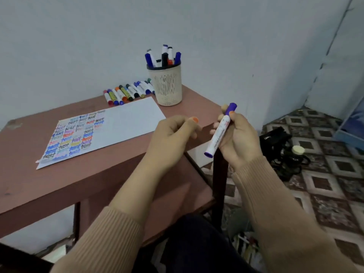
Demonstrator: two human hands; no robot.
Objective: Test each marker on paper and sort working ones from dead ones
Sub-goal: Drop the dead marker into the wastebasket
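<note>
Holding at the pre-test step over table [59, 184], with paper [128, 117] at ten o'clock, half scribbled; uncapping judged next, calling for both hands; right hand [239, 140] at three o'clock gripping capped purple marker [220, 133], cap uppermost; left hand [171, 138] curled, seemingly empty, just beside.

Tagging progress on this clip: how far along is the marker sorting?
Done: the left part of the paper is filled with "test" scribbles, and a row of markers lies behind it. In hand: the right hand holds a capped purple marker past the table edge; the left hand is curled, empty. Left: likely the standing markers in the mesh cup, if untested.
</note>
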